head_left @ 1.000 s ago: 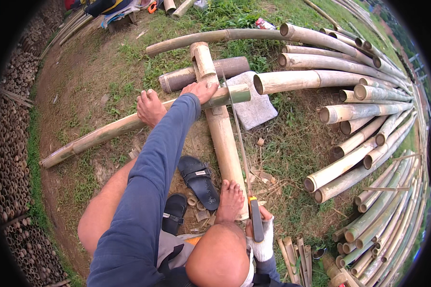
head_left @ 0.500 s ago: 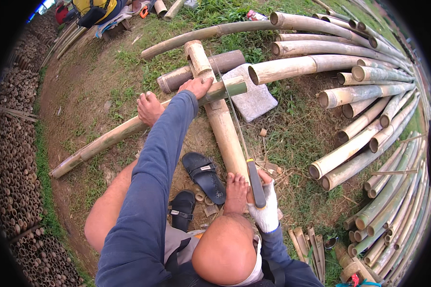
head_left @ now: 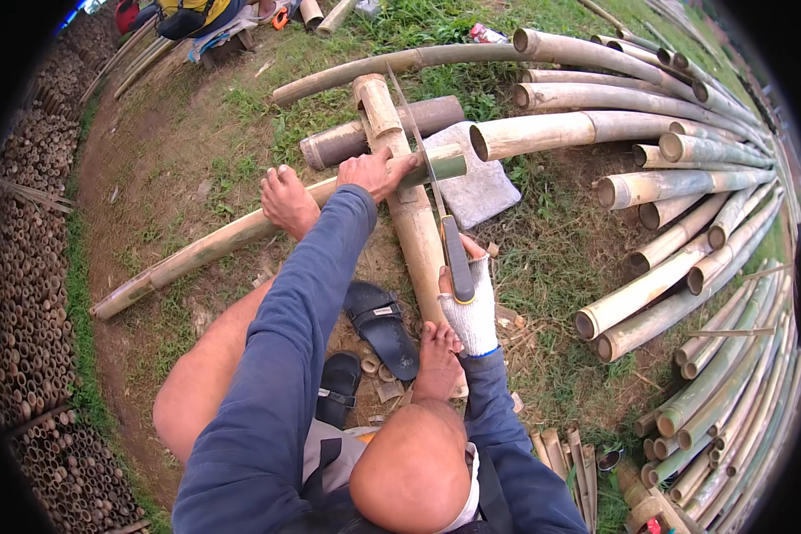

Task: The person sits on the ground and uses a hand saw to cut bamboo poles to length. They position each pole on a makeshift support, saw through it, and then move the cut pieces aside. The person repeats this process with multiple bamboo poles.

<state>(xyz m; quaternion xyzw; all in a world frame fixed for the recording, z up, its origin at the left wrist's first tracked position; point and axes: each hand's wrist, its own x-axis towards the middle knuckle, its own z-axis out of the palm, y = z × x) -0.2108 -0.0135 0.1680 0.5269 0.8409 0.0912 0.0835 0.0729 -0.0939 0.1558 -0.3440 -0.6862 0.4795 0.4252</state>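
Note:
My bare left hand (head_left: 378, 173) is closed over a bamboo pole (head_left: 231, 236) near its green right end. That pole lies across a thicker bamboo piece (head_left: 418, 245) with a notch cut near its far end. In my right hand (head_left: 473, 298), which wears a white fingerless glove, is the grey and yellow handle of a handsaw (head_left: 429, 173). The saw's thin blade crosses the pole just right of my left fingers, its tip pointing away from me. My left foot presses on the pole, and the other foot rests on the near end of the thick piece.
A dark bamboo log (head_left: 383, 132) props the notched piece, beside a pale stone block (head_left: 476, 182). Long bamboo poles (head_left: 650, 191) fan out at the right. Black sandals (head_left: 381, 329) lie below, stacked bamboo (head_left: 27, 294) stands left, and another person (head_left: 196, 18) sits at the far left.
My right hand has pushed the saw forward, away from me, so the handle is nearer the pole and the tip reaches farther. My left hand keeps its hold on the pole.

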